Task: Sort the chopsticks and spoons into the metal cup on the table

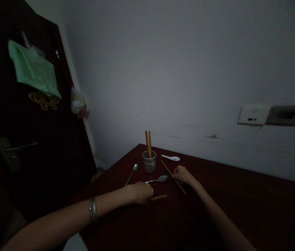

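Note:
Both my arms reach over a dark red table [241, 202]. My left hand [141, 192] is curled shut by the handle of a metal spoon [159, 180], and a chopstick [158, 197] pokes out from under it. My right hand [182, 174] is closed on a second chopstick [168, 170] that lies slanted on the table. Behind them a small metal cup [149, 162] holds two upright chopsticks [148, 144]. Another metal spoon [133, 173] lies left of the cup, and a white ceramic spoon [171, 158] lies to its right.
A grey wall runs behind the table, with wall sockets [253, 115] at the right. A dark door [32, 146] with a lever handle, a green bag [33, 69] and a yellow ornament stands at the left. The room is dim.

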Available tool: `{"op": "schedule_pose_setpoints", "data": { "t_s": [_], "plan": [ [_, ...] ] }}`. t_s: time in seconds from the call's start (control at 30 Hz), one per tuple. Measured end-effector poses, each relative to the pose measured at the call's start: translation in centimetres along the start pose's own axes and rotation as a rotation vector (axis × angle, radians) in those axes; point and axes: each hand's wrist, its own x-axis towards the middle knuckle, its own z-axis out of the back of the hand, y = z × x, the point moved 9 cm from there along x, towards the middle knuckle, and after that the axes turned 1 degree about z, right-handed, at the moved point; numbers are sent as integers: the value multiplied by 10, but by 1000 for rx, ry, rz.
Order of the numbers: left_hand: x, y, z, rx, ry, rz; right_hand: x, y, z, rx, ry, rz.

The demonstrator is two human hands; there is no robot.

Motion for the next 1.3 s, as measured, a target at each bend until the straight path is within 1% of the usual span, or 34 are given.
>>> {"op": "schedule_pose_setpoints", "data": {
  "t_s": [0.23,0.33,0.5,0.57,0.63,0.7,0.77,0.8,0.87,0.93,0.97,1.0,1.07,1.13,1.23,1.3],
  "plan": [
    [-2,-9,1,107,10,-63,0,0,0,-28,-4,-9],
    [-3,-12,1,114,4,-88,0,1,-1,-51,-1,1],
    [-5,-11,2,97,31,-52,-3,5,-1,-69,15,23],
    [-6,-10,8,110,29,-56,-5,7,1,-91,8,39],
    [-5,-5,24,132,-38,-60,-7,10,3,-126,-5,47],
    [-4,10,52,124,-192,-13,-8,13,5,-168,-11,46],
    [-4,38,84,69,-386,98,-9,16,8,-214,-17,50],
    [-4,57,98,30,-480,174,-10,19,10,-233,-20,53],
    [-3,94,118,-76,-632,296,-11,24,16,-264,-33,64],
    [-1,131,127,-199,-767,407,-14,32,25,-291,-53,81],
    [3,147,127,-260,-812,456,-16,37,30,-308,-64,94],
    [10,158,125,-308,-830,470,-19,42,35,-327,-77,105],
    [27,174,118,-386,-844,459,-25,52,46,-358,-107,126],
    [46,185,109,-527,-853,444,-32,61,58,-375,-136,140],
    [72,199,93,-876,-862,439,-43,75,69,-385,-153,159],
    [88,202,86,-1068,-860,414,-48,83,73,-390,-158,179]
  ]
}}
